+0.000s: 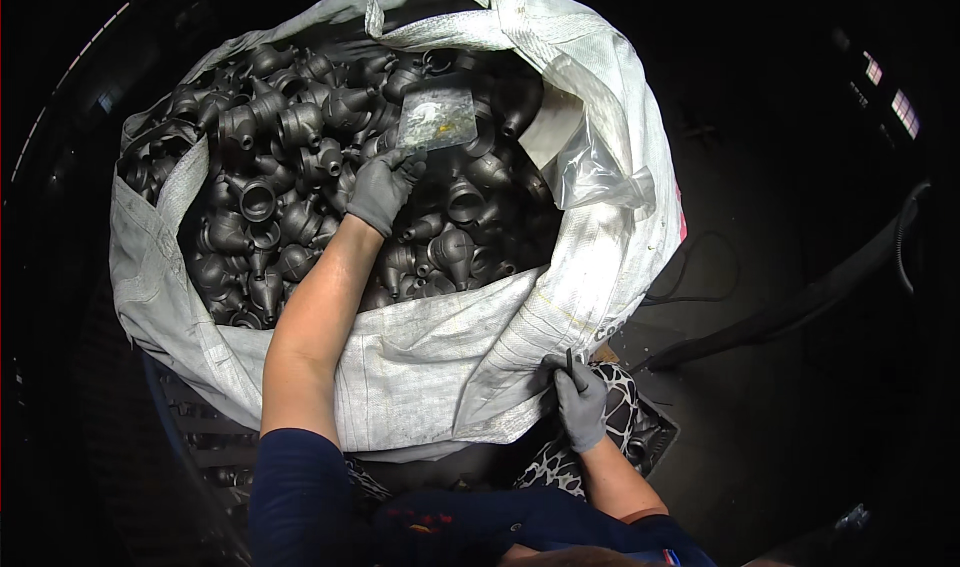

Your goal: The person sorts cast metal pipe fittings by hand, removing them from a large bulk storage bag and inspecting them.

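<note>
A big white woven bag (425, 362) is heaped with dark grey, bulb-shaped moulded parts (300, 124). My left hand (380, 192), in a grey glove, reaches over the heap and pinches the lower left corner of a flat rectangular sheet (437, 119). The sheet is shiny and mottled grey, with a small yellow patch; what it is made of I cannot tell. Low beside the bag's front right side is my gloved right hand (582, 412), closed round a thin dark stick-like tool (571, 360) that points up. Its exact kind is unclear.
A clear plastic bag (600, 172) hangs over the white bag's right rim, and a fabric loop (430, 32) crosses the far rim. More dark parts sit in a crate (655, 437) by my right forearm. A dark hose (800, 312) runs along the right.
</note>
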